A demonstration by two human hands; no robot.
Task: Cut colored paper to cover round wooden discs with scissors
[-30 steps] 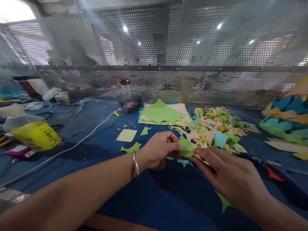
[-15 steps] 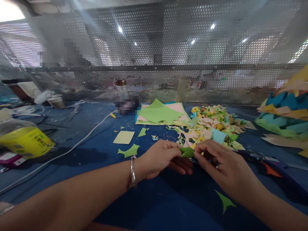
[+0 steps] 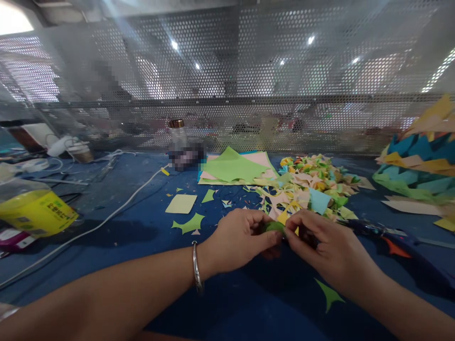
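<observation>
Between my two hands is a small rolled or folded piece of green paper [image 3: 275,228], partly hidden by the fingers. My left hand [image 3: 241,239] is closed on its left side, the thumb laid along the front. At its right end, my right hand [image 3: 318,237] pinches with thumb and index finger. Beyond the hands lies a heap of cut paper scraps and folded pieces [image 3: 313,177] in green, pink, yellow and blue. A curved green scrap [image 3: 329,296] lies below my right hand. Another green offcut [image 3: 189,223] rests left of my left hand.
A stack of coloured paper sheets [image 3: 234,168] lies at the back. Nearby is a pale yellow square [image 3: 181,203]. A dark blue tool [image 3: 401,246] lies right of my right hand. Layered zigzag paper [image 3: 419,161] stands far right. A white cable [image 3: 117,210] and yellow-labelled bottle [image 3: 37,211] are left.
My left thumb has come forward over the green paper, and the left fingers have curled under it. Less of the paper shows. The view has shifted slightly.
</observation>
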